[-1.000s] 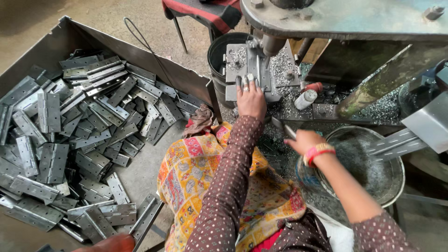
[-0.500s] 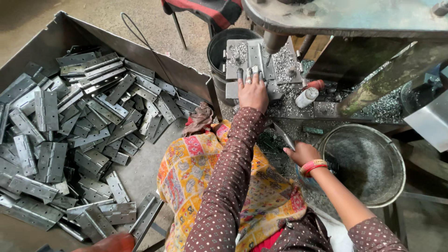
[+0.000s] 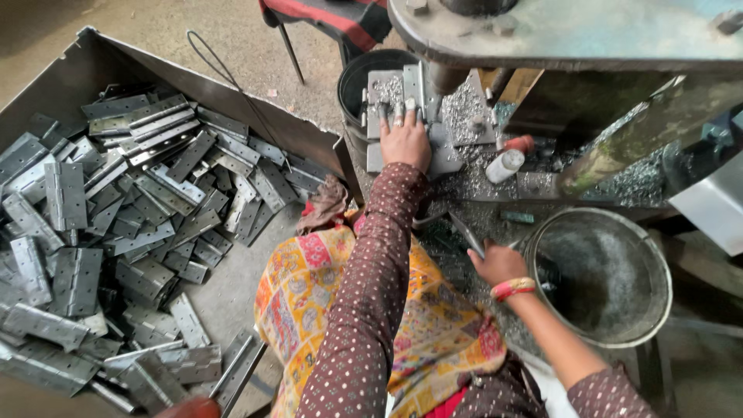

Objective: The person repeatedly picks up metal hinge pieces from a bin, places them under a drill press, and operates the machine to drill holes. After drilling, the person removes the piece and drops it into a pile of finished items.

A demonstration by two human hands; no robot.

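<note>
My left hand [image 3: 405, 141] presses flat on a hinge plate [image 3: 396, 91] sitting on the press bed, grip open. Right hand [image 3: 498, 263] pinches a thin tool [image 3: 465, 232] by the bowl [image 3: 650, 255]. Big hinge pile [image 3: 116, 224] left untouched.

The right hand [image 3: 495, 263] has dropped from the metal bowl's [image 3: 654, 310] rim to beside it (fingers curled)
</note>
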